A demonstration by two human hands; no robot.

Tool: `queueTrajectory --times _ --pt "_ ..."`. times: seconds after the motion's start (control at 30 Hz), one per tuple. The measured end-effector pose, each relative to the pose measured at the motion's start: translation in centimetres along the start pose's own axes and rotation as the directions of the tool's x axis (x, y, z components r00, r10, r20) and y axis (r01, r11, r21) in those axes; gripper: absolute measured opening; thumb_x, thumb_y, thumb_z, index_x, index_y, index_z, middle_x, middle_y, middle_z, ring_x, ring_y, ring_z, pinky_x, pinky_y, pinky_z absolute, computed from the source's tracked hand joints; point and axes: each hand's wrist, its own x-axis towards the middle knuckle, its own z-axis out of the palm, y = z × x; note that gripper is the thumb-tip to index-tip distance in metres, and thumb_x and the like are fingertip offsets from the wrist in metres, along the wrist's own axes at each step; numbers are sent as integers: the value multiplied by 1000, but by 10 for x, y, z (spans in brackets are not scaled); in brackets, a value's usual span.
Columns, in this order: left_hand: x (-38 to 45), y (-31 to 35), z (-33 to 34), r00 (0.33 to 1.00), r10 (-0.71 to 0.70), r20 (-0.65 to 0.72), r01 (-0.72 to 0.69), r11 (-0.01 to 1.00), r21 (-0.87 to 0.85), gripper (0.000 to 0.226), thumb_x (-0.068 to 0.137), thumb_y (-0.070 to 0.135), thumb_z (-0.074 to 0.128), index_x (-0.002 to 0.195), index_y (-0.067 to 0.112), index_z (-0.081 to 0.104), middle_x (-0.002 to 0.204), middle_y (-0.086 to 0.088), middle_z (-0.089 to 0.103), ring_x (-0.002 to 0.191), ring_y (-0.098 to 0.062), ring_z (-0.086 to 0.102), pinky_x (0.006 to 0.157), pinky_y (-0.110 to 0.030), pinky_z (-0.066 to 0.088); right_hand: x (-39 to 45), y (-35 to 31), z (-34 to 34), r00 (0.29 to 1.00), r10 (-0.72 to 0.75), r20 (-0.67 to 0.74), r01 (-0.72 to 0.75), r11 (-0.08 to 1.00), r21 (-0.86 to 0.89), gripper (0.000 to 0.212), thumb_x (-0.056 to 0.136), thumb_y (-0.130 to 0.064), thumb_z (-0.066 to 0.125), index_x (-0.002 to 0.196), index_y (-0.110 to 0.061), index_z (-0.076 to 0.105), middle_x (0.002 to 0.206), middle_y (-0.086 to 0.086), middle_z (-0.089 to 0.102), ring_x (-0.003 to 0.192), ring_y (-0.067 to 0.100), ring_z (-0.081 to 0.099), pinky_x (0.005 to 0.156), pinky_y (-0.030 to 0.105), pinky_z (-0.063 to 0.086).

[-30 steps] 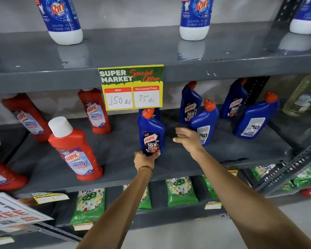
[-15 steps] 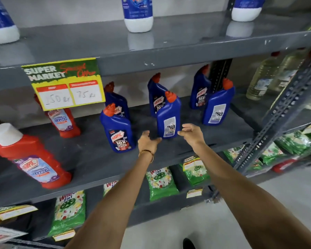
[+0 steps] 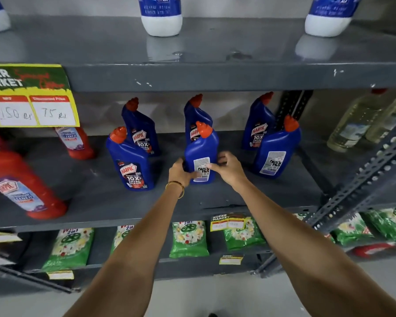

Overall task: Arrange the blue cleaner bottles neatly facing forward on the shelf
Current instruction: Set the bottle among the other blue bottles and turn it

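**Both hands on the middle front bottle**

Your left hand (image 3: pixel 180 171) and right hand (image 3: pixel 226 167) close on one blue cleaner bottle (image 3: pixel 200 154) from either side, low on its body, left thumb and right fingers crossing the white back label. That bottle stands upright near the middle of the grey shelf (image 3: pixel 101 197), its back label turned toward you.

Going left to right along the shelf: a red bottle (image 3: pixel 25 191) leans near the front left corner, and a second red bottle (image 3: pixel 74 141) stands farther back, partly behind the yellow price sign (image 3: pixel 32 97) hanging from the shelf above. Next comes a front-left blue bottle (image 3: pixel 130 163) with its Harpic label facing you, and a rear-left blue bottle (image 3: pixel 141 131) just behind it, also facing forward. Behind the bottle you grip, a rear-middle blue bottle (image 3: pixel 196 115) shows part of its front label. Toward the right edge, a rear-right blue bottle (image 3: pixel 257 126) faces forward, and a front-right blue bottle (image 3: pixel 276 152) just before it shows its back label.
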Motion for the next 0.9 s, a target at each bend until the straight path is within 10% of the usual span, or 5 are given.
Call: queueTrajectory --times 0.5,0.67,0.8,0.9 --pt "-35 12 13 925 266 -273 -220 958 185 52 60 42 78 80 14 40 82 -7 59 69 -25 55 60 -35 46 -2 -39 3 974 -130 188 95 978 185 73 57 -27 84 118 -21 46 115 2 63 106 17 60 96 37 49" --pt "-23 6 -16 977 170 130 -149 976 -157 35 63 19 83 81 13 54 82 -5 62 72 -16 59 69 -27 53 -4 -41 -17 952 -179 249 140 976 165 65 58 -23 83 116 -16 53 115 5 65 107 22 62 95 39 50" --pt "-14 5 -32 867 46 496 138 935 -327 53 81 -6 61 130 0 43 133 -17 49 124 -30 49 109 -43 38 -5 -40 -37 892 -195 408 64 948 313 45 69 -9 72 112 -16 59 109 4 67 107 24 61 97 37 48" --pt "-13 9 -27 767 94 635 191 911 -365 54 83 -13 50 133 4 38 130 -12 50 122 -26 49 110 -42 35 -5 -45 -47 824 -224 521 19 929 370 40 68 -9 67 105 -23 63 100 -4 69 98 16 63 92 33 50"
